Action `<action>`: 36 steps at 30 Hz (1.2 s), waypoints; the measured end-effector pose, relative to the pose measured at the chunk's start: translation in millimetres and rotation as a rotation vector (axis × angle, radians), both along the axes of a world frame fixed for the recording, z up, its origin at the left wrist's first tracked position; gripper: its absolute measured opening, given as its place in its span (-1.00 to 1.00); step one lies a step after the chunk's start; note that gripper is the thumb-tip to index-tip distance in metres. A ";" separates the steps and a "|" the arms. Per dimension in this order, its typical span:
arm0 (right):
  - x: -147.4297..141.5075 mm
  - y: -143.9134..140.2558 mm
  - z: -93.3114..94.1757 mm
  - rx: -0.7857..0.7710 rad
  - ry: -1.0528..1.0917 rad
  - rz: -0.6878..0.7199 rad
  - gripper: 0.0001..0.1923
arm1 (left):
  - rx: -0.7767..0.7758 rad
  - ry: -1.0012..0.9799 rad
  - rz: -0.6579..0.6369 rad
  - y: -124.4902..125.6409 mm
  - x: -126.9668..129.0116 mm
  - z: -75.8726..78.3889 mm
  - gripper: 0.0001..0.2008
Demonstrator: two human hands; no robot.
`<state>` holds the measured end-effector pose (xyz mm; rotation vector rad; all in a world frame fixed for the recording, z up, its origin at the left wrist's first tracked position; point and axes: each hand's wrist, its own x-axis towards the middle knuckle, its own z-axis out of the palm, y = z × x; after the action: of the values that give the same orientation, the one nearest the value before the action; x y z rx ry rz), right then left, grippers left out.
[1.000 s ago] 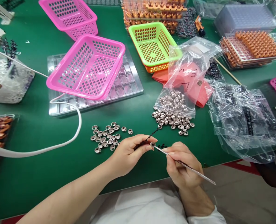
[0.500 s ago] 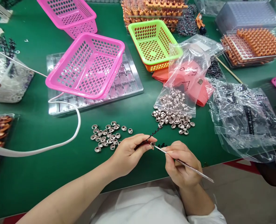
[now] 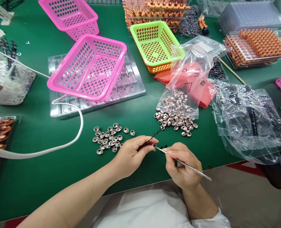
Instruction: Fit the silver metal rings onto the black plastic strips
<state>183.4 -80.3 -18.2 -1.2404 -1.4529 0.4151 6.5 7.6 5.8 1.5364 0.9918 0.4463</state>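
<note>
Three pink baskets (image 3: 89,68) on the green table (image 3: 140,117), counting one cut off at the right edge, plus one green basket (image 3: 156,44). Metal caps sit in two loose piles, too many to count. Left hand (image 3: 130,156) pinches a black strip (image 3: 152,139) and one small cap (image 3: 154,145) – the strip runs up-right, away from the fingers. Right hand (image 3: 182,166) is closed around thin tweezers (image 3: 185,164), tip pointing up-left at that cap, just above the table's near edge.
</note>
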 end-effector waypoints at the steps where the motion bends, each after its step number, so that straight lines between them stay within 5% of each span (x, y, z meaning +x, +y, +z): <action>1: -0.4 0.2 0.2 -0.001 0.011 -0.004 -0.65 | -0.023 0.009 -0.007 1.4 -0.3 1.2 -0.81; 5: -1.0 -0.1 0.7 0.021 0.100 -0.055 -0.66 | -0.049 0.085 -0.039 9.9 -4.6 8.4 -0.77; 20: 0.6 -1.8 -5.0 0.021 0.190 -0.038 -0.66 | 0.306 0.632 -0.196 17.5 -28.4 20.8 -0.59; 36: -0.5 -2.2 -11.1 0.008 0.234 -0.022 -0.64 | 0.258 0.763 -0.104 31.0 -31.3 21.9 -0.69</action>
<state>182.9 -82.4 -29.3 -1.1587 -1.2400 0.5207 -24.7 38.6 27.7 2.0414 1.4586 -0.1191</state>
